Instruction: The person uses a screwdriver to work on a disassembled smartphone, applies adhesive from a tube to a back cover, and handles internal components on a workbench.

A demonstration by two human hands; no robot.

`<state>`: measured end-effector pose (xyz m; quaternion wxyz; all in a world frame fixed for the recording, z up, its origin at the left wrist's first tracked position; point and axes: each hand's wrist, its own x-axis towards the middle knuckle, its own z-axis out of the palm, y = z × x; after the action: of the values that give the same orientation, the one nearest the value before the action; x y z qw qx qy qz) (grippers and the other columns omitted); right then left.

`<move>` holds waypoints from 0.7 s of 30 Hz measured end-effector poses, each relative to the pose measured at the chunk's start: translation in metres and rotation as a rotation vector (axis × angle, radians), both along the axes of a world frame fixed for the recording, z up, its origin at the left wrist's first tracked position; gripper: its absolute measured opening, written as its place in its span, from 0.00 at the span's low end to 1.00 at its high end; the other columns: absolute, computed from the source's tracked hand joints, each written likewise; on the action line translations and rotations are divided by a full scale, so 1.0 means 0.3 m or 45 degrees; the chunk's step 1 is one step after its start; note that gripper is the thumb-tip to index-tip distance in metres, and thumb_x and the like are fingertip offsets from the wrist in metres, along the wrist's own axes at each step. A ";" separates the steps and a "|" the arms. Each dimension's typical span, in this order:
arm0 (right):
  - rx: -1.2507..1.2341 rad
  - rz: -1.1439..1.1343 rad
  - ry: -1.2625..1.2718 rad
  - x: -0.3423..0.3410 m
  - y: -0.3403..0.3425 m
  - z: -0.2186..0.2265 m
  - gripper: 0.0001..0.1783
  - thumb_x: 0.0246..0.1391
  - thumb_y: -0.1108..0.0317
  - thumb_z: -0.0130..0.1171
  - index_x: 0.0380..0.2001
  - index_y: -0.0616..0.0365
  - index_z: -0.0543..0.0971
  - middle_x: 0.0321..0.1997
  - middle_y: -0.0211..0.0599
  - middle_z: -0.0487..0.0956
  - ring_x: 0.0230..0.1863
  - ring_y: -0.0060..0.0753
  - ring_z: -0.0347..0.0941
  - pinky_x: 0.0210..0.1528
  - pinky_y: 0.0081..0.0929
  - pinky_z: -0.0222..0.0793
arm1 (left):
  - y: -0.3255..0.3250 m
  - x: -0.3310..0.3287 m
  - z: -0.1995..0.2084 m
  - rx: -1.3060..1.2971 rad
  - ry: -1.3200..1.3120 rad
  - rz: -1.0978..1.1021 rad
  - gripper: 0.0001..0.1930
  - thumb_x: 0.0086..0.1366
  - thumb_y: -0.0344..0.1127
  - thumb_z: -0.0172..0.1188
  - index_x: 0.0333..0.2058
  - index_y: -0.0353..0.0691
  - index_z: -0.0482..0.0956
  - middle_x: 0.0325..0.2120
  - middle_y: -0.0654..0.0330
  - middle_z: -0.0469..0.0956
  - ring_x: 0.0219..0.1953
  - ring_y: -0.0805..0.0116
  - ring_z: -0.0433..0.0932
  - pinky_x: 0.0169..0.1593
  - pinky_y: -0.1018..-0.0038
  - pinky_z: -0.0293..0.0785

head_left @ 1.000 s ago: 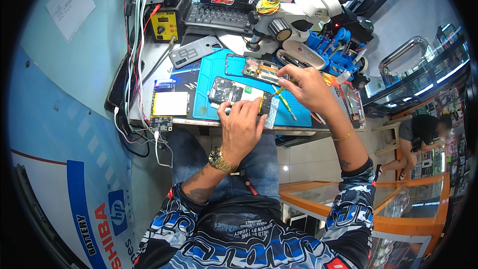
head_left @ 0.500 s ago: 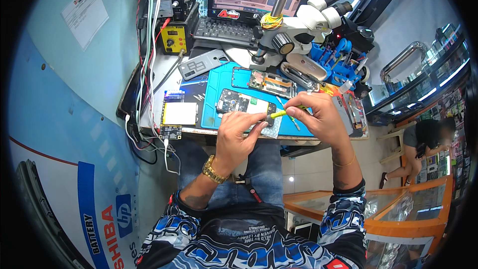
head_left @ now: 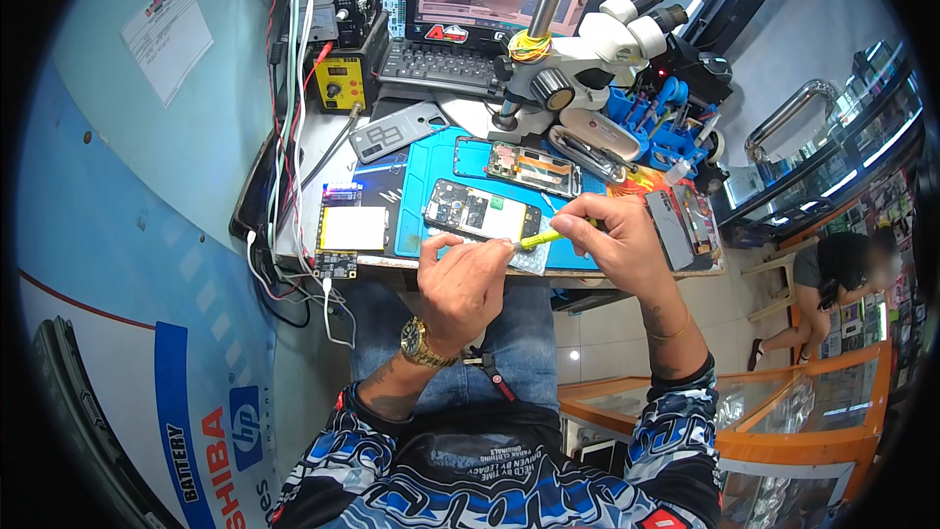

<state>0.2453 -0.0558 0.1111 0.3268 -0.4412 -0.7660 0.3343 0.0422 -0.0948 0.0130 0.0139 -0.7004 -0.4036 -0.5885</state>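
Observation:
My right hand [head_left: 617,240] grips a slim yellow-green tool [head_left: 541,237] like a pen or a small screwdriver, its front end slanting down toward my left hand. Its exact kind does not show. My left hand [head_left: 465,279] is closed, palm down, with its fingers bent at the tool's front end; what they hold, if anything, is hidden. Just beyond both hands lies an opened phone [head_left: 475,210] with its inner parts bare and a small green piece on it. Some clear crinkled plastic [head_left: 532,262] lies under the tool.
A blue work mat [head_left: 416,206] bears a second opened phone [head_left: 534,168]. Behind stand a microscope [head_left: 578,59], a laptop [head_left: 441,69] and a yellow-fronted station [head_left: 345,83]. To the left lie a grey phone back [head_left: 397,132] and a wired board [head_left: 352,227]; cables hang by the wall.
My left fingers have drawn back from the pinch around the tool's dark front end and curled, with the hand turned palm down. My right hand and the tool have shifted slightly left.

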 end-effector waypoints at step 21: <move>0.459 0.011 0.011 -0.018 -0.034 0.040 0.04 0.52 0.78 0.67 0.33 0.62 0.84 0.25 0.34 0.81 0.24 0.23 0.75 0.28 0.22 0.66 | 0.039 -0.053 -0.074 -1.060 -1.754 -1.137 0.08 0.76 0.35 0.56 0.46 0.37 0.79 0.40 0.56 0.85 0.43 0.67 0.83 0.53 0.68 0.79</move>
<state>0.2397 -0.0659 0.1231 0.4024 -0.3709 -0.8140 0.1950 0.0264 -0.0831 -0.0091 -0.7112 -0.2345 -0.1940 -0.6337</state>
